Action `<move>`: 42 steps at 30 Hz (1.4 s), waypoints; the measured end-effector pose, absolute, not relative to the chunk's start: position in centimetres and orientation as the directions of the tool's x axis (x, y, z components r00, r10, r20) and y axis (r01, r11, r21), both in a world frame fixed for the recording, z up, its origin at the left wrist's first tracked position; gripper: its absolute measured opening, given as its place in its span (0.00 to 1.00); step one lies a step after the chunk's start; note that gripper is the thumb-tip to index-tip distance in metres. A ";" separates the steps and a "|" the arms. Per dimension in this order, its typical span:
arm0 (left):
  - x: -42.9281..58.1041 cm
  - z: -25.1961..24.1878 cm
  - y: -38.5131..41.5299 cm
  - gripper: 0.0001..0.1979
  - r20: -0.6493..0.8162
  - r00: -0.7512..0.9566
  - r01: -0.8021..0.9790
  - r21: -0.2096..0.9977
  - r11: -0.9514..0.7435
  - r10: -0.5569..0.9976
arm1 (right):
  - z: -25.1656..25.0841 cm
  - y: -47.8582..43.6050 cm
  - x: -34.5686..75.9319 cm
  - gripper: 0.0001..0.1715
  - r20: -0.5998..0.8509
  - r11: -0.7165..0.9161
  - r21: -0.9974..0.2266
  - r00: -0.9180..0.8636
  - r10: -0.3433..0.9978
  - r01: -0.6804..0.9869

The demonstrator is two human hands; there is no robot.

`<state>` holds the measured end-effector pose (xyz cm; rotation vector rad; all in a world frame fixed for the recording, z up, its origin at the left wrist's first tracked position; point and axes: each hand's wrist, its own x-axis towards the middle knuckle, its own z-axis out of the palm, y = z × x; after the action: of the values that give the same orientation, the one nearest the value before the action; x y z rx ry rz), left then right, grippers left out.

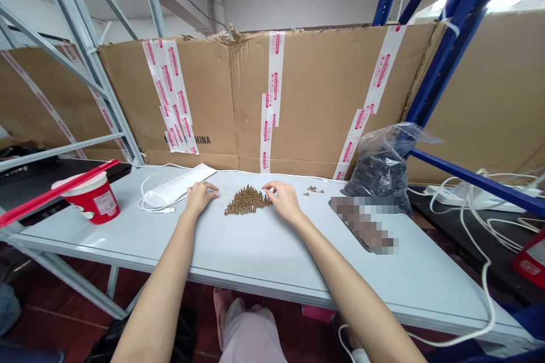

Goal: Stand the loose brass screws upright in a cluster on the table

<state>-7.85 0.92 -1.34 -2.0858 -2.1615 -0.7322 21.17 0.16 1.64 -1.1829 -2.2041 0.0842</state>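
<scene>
A cluster of small brass-coloured metal parts (247, 202) stands on the pale tabletop, many of them upright and close together. Just left of the cluster lie tiny clear pieces (227, 189), too small to make out. My left hand (199, 197) rests beside these pieces, fingers bent, with thumb and forefinger a little apart. At the right edge of the brass parts is my right hand (284, 198), its thumb and forefinger curved toward them with a small gap between. I see nothing held in either hand. A few loose brass-coloured bits (315, 189) lie farther right.
A red-and-white cup (94, 201) stands at the left, near a white sleeve (183, 184) and cable (155, 207). On the right are a pixelated flat device (366, 227) and a clear bag with black contents (378, 164). A taped cardboard wall (238, 96) closes the back.
</scene>
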 end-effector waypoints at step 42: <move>-10.5 -2.4 0.9 0.12 0.258 -0.074 0.870 0.488 -0.064 0.963 | -1.0 3.1 27.3 0.15 0.425 0.095 -0.077 -0.054 0.903 0.992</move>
<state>-10.54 0.93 -2.42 -2.2426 -2.2559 -0.9158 27.33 3.15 -1.01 -1.8636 -2.0156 -0.3355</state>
